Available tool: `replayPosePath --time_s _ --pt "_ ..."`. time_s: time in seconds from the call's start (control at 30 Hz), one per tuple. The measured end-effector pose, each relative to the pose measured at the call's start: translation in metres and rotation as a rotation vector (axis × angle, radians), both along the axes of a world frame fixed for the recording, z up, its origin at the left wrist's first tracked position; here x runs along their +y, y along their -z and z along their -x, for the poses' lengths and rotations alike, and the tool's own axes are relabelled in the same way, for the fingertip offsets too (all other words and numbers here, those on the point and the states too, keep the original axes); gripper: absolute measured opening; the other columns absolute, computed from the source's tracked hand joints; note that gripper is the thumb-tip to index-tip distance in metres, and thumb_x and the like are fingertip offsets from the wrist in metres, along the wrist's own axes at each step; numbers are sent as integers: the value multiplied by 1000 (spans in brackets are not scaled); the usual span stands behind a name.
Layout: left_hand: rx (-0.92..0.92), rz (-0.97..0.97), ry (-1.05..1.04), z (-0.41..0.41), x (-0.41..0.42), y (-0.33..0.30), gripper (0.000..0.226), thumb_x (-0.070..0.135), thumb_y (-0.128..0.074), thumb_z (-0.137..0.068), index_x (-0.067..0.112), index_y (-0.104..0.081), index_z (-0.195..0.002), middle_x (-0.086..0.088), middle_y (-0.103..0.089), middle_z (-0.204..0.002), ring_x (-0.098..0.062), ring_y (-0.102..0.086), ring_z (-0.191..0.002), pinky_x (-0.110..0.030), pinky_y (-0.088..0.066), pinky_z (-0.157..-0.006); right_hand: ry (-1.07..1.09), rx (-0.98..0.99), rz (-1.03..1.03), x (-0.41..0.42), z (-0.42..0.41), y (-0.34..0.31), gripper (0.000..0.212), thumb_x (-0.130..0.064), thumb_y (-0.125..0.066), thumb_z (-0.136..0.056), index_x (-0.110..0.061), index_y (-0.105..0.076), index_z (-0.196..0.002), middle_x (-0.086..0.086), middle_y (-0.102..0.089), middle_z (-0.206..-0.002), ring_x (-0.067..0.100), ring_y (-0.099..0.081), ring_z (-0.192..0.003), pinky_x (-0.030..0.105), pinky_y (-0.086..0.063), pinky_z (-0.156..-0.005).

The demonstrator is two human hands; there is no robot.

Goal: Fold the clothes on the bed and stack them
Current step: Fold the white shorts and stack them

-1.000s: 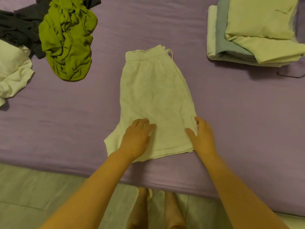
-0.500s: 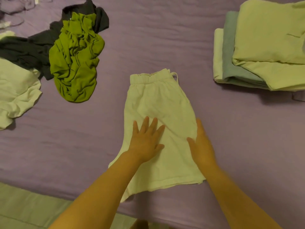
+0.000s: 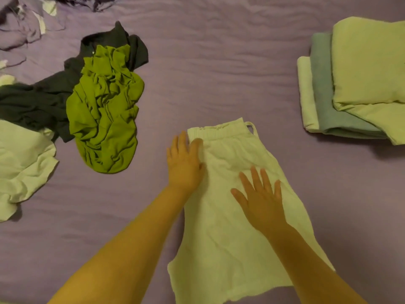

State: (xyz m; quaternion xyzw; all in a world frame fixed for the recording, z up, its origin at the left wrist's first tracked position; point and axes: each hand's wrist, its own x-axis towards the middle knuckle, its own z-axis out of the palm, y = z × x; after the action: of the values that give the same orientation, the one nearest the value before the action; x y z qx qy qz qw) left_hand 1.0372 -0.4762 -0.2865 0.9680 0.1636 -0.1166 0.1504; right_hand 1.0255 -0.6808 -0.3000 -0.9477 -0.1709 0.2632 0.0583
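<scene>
Pale white shorts point(image 3: 230, 249), folded in half lengthwise, lie flat on the purple bed point(image 3: 219, 73) with the elastic waistband at the far end. My left hand point(image 3: 184, 163) lies flat with straight fingers along the shorts' left edge near the waistband. My right hand point(image 3: 260, 198) presses flat on the middle of the shorts, fingers spread. A stack of folded clothes point(image 3: 359, 84) sits at the right: pale yellow on top, grey-green under it, a pale one at the bottom.
At the left lie unfolded clothes: a crumpled bright green garment point(image 3: 105, 119) on top of a dark one point(image 3: 39, 102), and a pale one point(image 3: 19, 163) at the left edge. Rumpled purple bedding point(image 3: 28, 25) is bunched at the far left corner.
Both hands have slid up the shorts away from the hem. The left hand went to the left edge near the waistband, the right onto the middle. The view has moved closer.
</scene>
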Motion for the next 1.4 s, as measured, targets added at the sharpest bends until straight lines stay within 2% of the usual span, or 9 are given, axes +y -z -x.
replayPosePath --time_s 0.13,0.2,0.33,0.43,0.57,0.7,0.97,1.27,1.4 --pt "-53 763 -509 -39 18 -5 94 23 -74 -82 12 -11 -151 -12 -32 -151 -28 -36 -136 -40 -34 -110 16 19 37 20 6 -4 66 -62 -14 -93 -27 -39 -142 12 -37 -149 36 -33 -137 64 -28 -102" --pt "-20 886 -626 -52 18 -8 91 25 -75 -81 13 -16 -150 -5 -34 -150 -25 -40 -134 -42 -38 -108 -26 66 67 20 5 -1 71 -67 -5 -91 -30 -37 -143 10 -34 -151 34 -32 -138 68 -31 -100" --pt "94 1107 -764 -63 21 -17 69 26 -78 -79 11 -43 -137 -6 -52 -133 -25 -58 -112 -39 -53 -87 67 301 -53 14 -13 -12 70 -69 -7 -87 -37 -5 -150 -6 11 -159 16 16 -145 53 9 -114" --pt "118 1251 -605 -55 14 -38 25 17 -75 -80 12 -67 -104 -7 -72 -101 -19 -69 -87 -28 -56 -66 365 466 -300 13 -23 -49 60 -58 -26 -95 -36 -15 -149 -9 -5 -159 10 3 -145 40 3 -116" --pt "93 1195 -384 -30 -5 -69 17 16 -74 -81 23 -68 -96 4 -72 -95 -13 -69 -88 -28 -56 -79 731 441 -738 21 -16 -88 53 -47 -34 -97 -33 -22 -147 -23 -24 -135 0 -23 -131 14 -15 -106" --pt "127 1147 -144 5 -28 -79 18 17 -75 -80 24 -71 -96 4 -69 -101 -9 -65 -92 -24 -51 -84 975 336 -997 27 -7 -99 66 -49 -46 -94 -31 -17 -149 -4 -34 -149 20 -39 -134 43 -39 -107" --pt "174 1102 48 79 -75 -78 15 15 -67 -87 18 -73 -101 3 -62 -126 -11 -56 -117 -27 -44 -103 494 -100 -510 -12 36 -98 54 -18 -57 -94 -31 -37 -142 -2 9 -159 21 -12 -144 13 -20 -98" --pt "140 51 354 103 -88 -34 62 47 -49 -94 37 -20 -148 -3 2 -161 -27 7 -147 -45 2 -117 550 8 -515 -37 32 -43 79 -29 -56 -94 -27 -1 -151 9 5 -159 29 -8 -146 37 -26 -112" --pt "123 -11 597 97 -98 -8 80 44 -54 -92 38 1 -150 -5 20 -158 -30 20 -145 -54 7 -117 497 -16 -539 -37 20 -28 55 -29 -39 -100 -27 -15 -150 9 -12 -158 25 -20 -143 33 -24 -112"
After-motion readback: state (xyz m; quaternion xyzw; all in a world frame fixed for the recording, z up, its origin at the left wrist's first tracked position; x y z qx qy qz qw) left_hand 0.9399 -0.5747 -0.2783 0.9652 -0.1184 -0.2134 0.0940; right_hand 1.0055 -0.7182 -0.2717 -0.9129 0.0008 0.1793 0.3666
